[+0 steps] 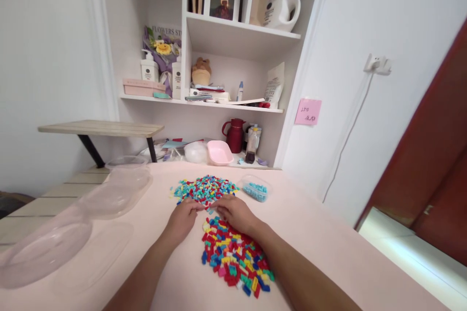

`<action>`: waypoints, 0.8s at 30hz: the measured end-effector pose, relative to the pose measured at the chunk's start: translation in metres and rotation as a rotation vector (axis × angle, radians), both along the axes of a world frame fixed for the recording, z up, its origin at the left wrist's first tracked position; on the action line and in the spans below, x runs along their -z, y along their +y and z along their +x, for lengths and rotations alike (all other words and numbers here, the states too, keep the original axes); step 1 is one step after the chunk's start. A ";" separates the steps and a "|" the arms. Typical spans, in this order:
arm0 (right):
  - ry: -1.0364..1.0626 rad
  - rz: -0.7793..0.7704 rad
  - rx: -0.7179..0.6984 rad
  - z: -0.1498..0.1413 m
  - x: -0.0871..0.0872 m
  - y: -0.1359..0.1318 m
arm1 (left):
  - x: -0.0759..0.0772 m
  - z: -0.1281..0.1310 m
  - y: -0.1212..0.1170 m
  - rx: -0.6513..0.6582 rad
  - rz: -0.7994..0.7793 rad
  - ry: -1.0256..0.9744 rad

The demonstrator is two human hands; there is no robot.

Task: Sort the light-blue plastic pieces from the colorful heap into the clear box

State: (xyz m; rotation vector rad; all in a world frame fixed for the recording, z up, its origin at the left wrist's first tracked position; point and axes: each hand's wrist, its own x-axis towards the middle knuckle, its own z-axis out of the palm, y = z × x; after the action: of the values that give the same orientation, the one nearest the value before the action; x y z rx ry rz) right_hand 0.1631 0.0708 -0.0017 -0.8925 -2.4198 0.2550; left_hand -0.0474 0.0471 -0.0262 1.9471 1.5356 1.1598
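Note:
Two piles of small coloured toy bricks lie on the pink tabletop. At the near edge of the far brick pile (207,187), mostly turquoise, red and yellow, my left hand (182,219) reaches in with a finger stretched towards a few bricks. Opposite it, my right hand (235,213) points its fingers at the same spot, the fingertips close to my left ones. No brick shows clearly in either hand. Below my right hand and forearm spreads the near brick pile (235,257), with larger red, yellow, blue and green pieces. A clear tub (268,185) of light-blue bricks stands right of the far pile.
Along the left lie several clear plastic containers (109,199) and a clear flat lid (95,252). A pink bowl (220,153), a dark red jug (236,136) and a bottle of dark liquid (251,145) stand at the back below the shelves. A small wooden stand (102,128) rises at left.

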 end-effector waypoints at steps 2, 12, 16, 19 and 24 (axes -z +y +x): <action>0.020 -0.051 0.011 0.001 0.000 0.000 | 0.001 0.000 0.001 0.002 0.004 0.011; -0.004 -0.033 -0.009 -0.002 0.008 0.004 | 0.000 0.000 -0.001 0.003 0.012 0.063; -0.072 -0.006 0.042 0.000 0.008 0.006 | -0.002 0.001 -0.003 0.021 0.007 0.079; -0.069 -0.003 0.096 0.005 0.006 0.009 | -0.003 0.002 -0.004 0.024 0.002 0.084; 0.006 -0.043 0.103 0.011 0.008 0.016 | -0.003 0.003 -0.003 0.020 0.003 0.080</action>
State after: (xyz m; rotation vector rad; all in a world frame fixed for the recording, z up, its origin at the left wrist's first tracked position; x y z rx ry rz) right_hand 0.1743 0.0872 -0.0093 -1.0309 -2.3618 0.2717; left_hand -0.0443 0.0437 -0.0231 2.0282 1.5518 1.0890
